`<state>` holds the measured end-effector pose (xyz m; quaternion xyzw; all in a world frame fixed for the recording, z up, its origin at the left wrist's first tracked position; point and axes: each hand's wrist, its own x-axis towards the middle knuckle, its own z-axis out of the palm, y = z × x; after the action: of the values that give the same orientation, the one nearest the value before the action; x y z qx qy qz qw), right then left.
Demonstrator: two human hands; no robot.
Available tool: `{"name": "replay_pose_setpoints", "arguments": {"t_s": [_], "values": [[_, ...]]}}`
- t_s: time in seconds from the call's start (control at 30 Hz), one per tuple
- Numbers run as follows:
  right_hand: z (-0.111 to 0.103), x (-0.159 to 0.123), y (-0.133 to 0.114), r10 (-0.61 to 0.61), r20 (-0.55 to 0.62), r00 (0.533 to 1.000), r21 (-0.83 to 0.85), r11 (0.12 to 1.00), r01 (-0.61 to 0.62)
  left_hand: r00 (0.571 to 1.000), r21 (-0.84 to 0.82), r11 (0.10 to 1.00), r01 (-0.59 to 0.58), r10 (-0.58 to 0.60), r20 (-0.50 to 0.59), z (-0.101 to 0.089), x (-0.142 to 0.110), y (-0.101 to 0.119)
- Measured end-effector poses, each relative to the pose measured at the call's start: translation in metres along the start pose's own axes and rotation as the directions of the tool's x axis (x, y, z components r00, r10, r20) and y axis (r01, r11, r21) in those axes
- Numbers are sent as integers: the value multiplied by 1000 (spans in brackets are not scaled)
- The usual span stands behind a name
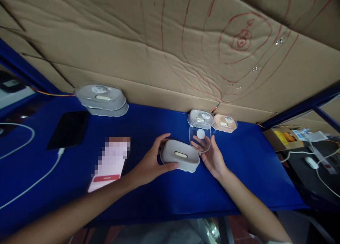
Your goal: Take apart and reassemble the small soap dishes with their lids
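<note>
My left hand [155,162] is closed around the left end of a grey oval dish [170,150], thumb on its near side. A cream-coloured oblong piece [181,154] sits in the middle of the dish, which has a wavy lower rim. Beside it, my right hand [214,159] grips a clear plastic cover [196,130] bearing a round white sticker [200,134]. The fingers show through the cover, and the thumb is at its right edge. The cover is apart from the dish's top, tilted up at its right end.
Behind my hands stand a covered grey dish [195,120] and a covered peach dish [225,124]. Stacked grey dishes [106,104] are at the back left. A phone [113,162], a black tablet [69,129] and a white cable [50,183] lie left. A cardboard wall [132,70] rises behind the blue tabletop [252,176].
</note>
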<state>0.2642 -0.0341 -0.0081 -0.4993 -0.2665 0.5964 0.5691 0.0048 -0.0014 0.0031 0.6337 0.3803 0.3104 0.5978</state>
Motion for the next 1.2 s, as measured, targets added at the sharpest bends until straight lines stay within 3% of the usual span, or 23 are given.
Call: {"name": "replay_pose_setpoints", "arguments": {"t_s": [0.07, 0.13, 0.17, 0.23, 0.3, 0.37, 0.47, 0.57, 0.67, 0.73, 0.8, 0.9, 0.93, 1.0, 1.1, 1.13, 1.2], "values": [[0, -2, -1, -25, -16, 1000, -54, 998, 24, 999, 3, 999, 41, -41, -7, 1, 0, 3], [-2, -6, -5, -200, 15, 980, -316, 929, 194, 999, 25, 999, 49, -48, -25, 0, -2, 5], [-5, -8, -7, -318, 67, 946, -498, 811, 308, 999, 43, 999, 34, -33, -32, 0, -3, 6], [-12, -10, -11, -491, 237, 838, -781, 417, 465, 1000, 79, 997, -15, 17, -21, 0, -5, 7], [-20, -7, -13, -528, 384, 757, -870, 68, 489, 998, 101, 993, -55, 55, 6, 0, -7, 7], [-27, 0, -12, -506, 452, 735, -877, -100, 470, 998, 102, 993, -62, 61, 17, 0, -8, 5], [-31, 6, -10, -475, 484, 734, -872, -190, 452, 999, 101, 994, -50, 48, 20, 0, -7, 2], [-21, -4, -10, -407, 603, 686, -787, -158, 597, 998, 117, 991, -69, 67, 17, -1, -5, -1], [-3, -22, -9, -212, 770, 603, -619, -12, 786, 996, 85, 993, -85, 86, -13, -1, -3, -3], [6, -28, -6, -180, 794, 581, -578, 73, 813, 998, 16, 998, -62, 62, -10, -1, -2, -3], [8, -29, -3, -229, 757, 612, -586, 177, 791, 999, -67, 997, -32, 33, 13, -1, -2, -4], [5, -24, 0, -265, 659, 704, -583, 411, 701, 1000, -131, 991, 1, 2, 25, 0, -1, -3], [4, -23, 1, -270, 643, 717, -575, 448, 685, 1000, -148, 989, 10, -5, 29, 0, -1, -2], [3, -23, 2, -295, 661, 690, -567, 406, 717, 999, -197, 980, 21, -13, 44, 1, -2, -1], [8, -27, 4, -329, 725, 605, -539, 277, 796, 998, -237, 971, 38, -25, 58, 3, -5, 2], [10, -27, 4, -334, 727, 601, -530, 284, 799, 998, -234, 971, 52, -40, 55, 3, -5, 3], [11, -26, 5, -329, 700, 634, -520, 375, 768, 996, -235, 968, 84, -75, 47, 4, -6, 4]]}}
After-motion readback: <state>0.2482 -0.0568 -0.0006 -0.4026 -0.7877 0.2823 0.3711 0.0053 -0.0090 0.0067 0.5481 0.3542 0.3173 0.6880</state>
